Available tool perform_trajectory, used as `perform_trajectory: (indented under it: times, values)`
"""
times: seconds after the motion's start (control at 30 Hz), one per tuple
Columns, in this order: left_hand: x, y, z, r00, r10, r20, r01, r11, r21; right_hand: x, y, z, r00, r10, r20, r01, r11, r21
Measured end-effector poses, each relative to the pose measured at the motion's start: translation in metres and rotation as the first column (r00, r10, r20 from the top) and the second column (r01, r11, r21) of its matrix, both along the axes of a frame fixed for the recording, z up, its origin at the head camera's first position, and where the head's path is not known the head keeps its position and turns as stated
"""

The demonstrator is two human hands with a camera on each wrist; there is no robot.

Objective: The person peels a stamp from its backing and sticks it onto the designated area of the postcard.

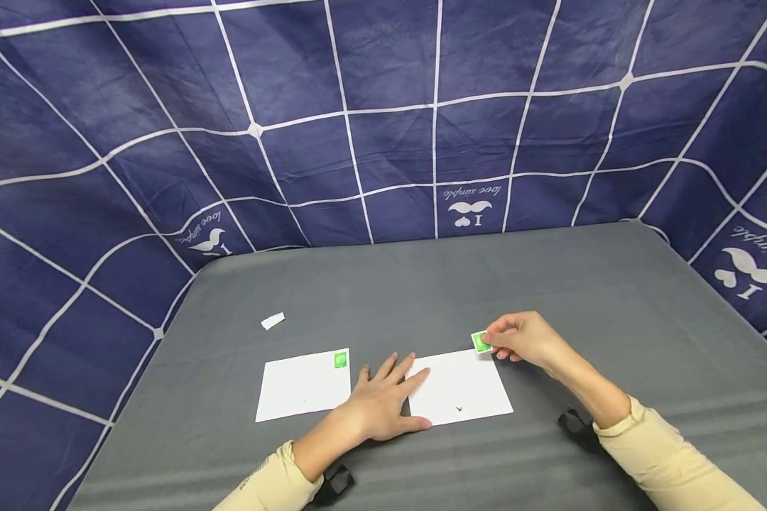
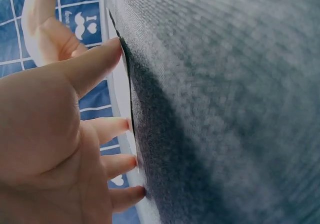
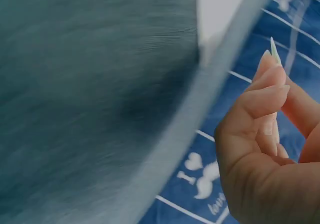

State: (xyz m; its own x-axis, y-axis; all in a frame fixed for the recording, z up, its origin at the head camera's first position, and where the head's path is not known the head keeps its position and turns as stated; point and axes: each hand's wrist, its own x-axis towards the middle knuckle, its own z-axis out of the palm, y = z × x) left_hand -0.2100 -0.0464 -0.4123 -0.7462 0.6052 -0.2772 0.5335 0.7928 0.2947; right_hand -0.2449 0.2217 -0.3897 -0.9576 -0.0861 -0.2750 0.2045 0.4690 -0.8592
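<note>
My right hand (image 1: pixel 529 341) pinches a small square green stamp (image 1: pixel 480 342) with a white border between thumb and fingers. The stamp is held at the top right corner of a white envelope-like paper (image 1: pixel 463 390); whether it touches the paper I cannot tell. In the right wrist view the stamp (image 3: pixel 275 51) shows edge-on above the fingertips. My left hand (image 1: pixel 380 408) lies with spread fingers across the left edge of that paper. The left wrist view shows its thumb and fingers (image 2: pixel 117 130) reaching to the paper's edge. A small dark mark is near the paper's bottom edge.
To the left lies a second white paper (image 1: pixel 300 387) with a green stamp (image 1: pixel 340 360) in its top right corner. Behind it is a small white scrap (image 1: pixel 273 321). A grey cloth covers the table (image 1: pixel 383 291); a blue curtain with white lines (image 1: pixel 390 78) encloses its back and sides.
</note>
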Motion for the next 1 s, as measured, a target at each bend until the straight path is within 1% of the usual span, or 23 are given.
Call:
perform_trajectory:
  times: [0.2,0.4,0.77,1.0]
  values:
    - [0.002,-0.003,0.001,0.999,0.015,0.029,-0.014,1.000,-0.013,0.002,0.003,-0.013,0.995,-0.042,0.095,0.042,0.999,0.005]
    - [0.002,-0.003,0.001,0.999,0.016,0.036,-0.015,1.000,-0.019,0.002,0.003,-0.019,0.987,-0.074,0.141,0.075,0.997,-0.004]
    - [0.001,-0.001,0.000,1.000,0.001,0.024,0.000,1.000,-0.025,0.004,0.003,-0.021,0.986,-0.072,0.150,0.074,0.997,-0.005]
    - [0.001,-0.001,-0.001,1.000,-0.004,0.018,0.004,1.000,-0.021,0.004,0.000,-0.021,0.984,-0.085,0.155,0.076,0.995,0.063]
